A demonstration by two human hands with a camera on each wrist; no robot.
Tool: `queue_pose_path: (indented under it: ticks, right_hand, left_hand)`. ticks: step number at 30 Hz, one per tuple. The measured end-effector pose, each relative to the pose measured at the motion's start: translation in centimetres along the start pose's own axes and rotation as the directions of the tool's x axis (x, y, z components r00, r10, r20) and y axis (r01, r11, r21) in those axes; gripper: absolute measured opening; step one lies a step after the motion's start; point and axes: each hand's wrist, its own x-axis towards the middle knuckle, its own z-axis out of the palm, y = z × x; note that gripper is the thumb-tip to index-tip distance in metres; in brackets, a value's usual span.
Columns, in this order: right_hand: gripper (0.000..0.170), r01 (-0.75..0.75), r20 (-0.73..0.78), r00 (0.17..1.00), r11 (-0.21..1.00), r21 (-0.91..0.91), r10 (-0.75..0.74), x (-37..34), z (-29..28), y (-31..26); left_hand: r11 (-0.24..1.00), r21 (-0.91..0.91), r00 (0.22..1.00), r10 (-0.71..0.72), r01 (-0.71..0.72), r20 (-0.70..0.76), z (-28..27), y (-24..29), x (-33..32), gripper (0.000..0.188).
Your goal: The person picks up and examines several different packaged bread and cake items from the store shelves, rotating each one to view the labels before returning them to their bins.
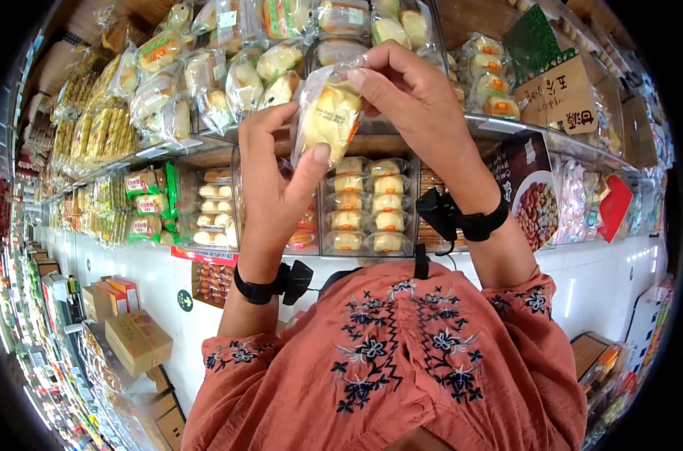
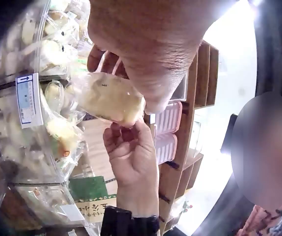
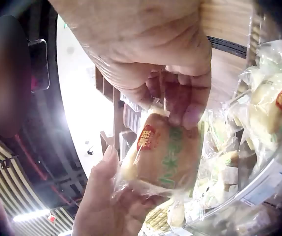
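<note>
Both hands hold up one bread roll in a clear plastic wrapper (image 1: pixel 330 116) in front of the shelves. In the head view my left hand (image 1: pixel 270 177) grips its lower left side, thumb across the front. My right hand (image 1: pixel 416 98) pinches the wrapper's upper right edge between thumb and fingers. Seen from the right wrist, the packaged bread (image 3: pixel 163 152) shows a red label and green characters; the right fingertips (image 3: pixel 192 115) are at its top and the left hand (image 3: pixel 106 201) supports it from below. The left wrist view shows the bread's pale plain side (image 2: pixel 114 98).
Wrapped breads (image 1: pixel 243 79) fill the upper shelf behind the hands. Below stand clear bins of small packed buns (image 1: pixel 386 203). A cardboard sign (image 1: pixel 559 105) stands at the right, beside a dark poster (image 1: pixel 525 188). Cardboard boxes (image 1: pixel 138 342) sit at the lower left.
</note>
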Motion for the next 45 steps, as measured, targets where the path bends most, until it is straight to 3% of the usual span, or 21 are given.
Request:
queue_pose_path:
  ticks: [2,8,18,21,38,45]
  right_hand:
    - [0.018,0.008,0.003,1.0,1.0,0.016,-0.008,0.0,0.3,0.2]
    - [0.018,0.007,0.018,1.0,0.999,0.037,-0.007,-0.2,0.6,0.6]
    - [0.017,-0.015,0.007,1.0,0.991,0.132,0.014,-0.5,1.0,0.4]
    - [0.017,-0.038,0.018,0.999,0.998,0.05,0.037,-0.5,0.8,0.6]
    - [0.017,-0.074,-0.001,0.997,0.988,0.134,0.075,-1.2,1.7,1.1]
    - [0.017,-0.143,-0.061,0.986,0.98,0.14,0.153,-1.7,2.0,0.6]
  left_hand:
    - [0.976,-0.195,0.995,-0.098,0.096,0.003,0.1,0.0,-0.2,0.053]
    - [0.922,-0.335,0.981,-0.187,0.194,0.056,0.2,0.8,-0.2,0.054]
    - [0.909,-0.346,0.973,-0.221,0.231,0.07,0.4,0.2,-0.7,0.054]
    - [0.909,-0.349,0.974,-0.215,0.228,0.075,0.3,-0.1,-0.7,0.054]
    - [0.885,-0.382,0.964,-0.236,0.264,0.12,-0.4,-0.2,-1.2,0.055]
    - [0.924,-0.315,0.977,-0.202,0.215,0.074,-1.2,-0.1,-2.0,0.069]
